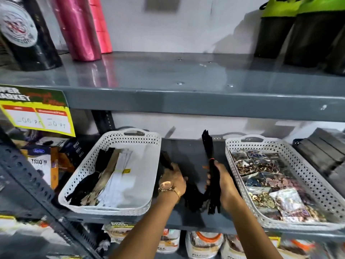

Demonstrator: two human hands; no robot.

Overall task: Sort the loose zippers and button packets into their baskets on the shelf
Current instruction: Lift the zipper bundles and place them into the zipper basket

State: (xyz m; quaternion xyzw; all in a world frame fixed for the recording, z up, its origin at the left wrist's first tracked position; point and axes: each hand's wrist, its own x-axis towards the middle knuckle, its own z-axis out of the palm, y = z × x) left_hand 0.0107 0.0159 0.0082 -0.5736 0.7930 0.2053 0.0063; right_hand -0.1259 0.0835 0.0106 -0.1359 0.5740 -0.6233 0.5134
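Two white perforated baskets stand on the grey middle shelf. The left basket (149, 165) holds black, tan and white zippers (104, 176). The right basket (231, 165) is full of button packets (265, 176). Between them, my right hand (222, 182) grips a bundle of black zippers (208, 146) that stands nearly upright, tied with a red band. My left hand (173, 179), with a gold watch on its wrist, holds another bunch of black zippers (165, 158) next to the left basket's right wall. More black zippers (194, 199) lie on the shelf under both hands.
The upper shelf (168, 75) carries pink rolls (80, 28) and black rolls at left, black-and-green bags (298, 30) at right. A yellow price sign (37, 113) hangs at left. Boxes (41, 165) sit left of the baskets, a dark stack (324, 154) at far right. Packets fill the shelf below.
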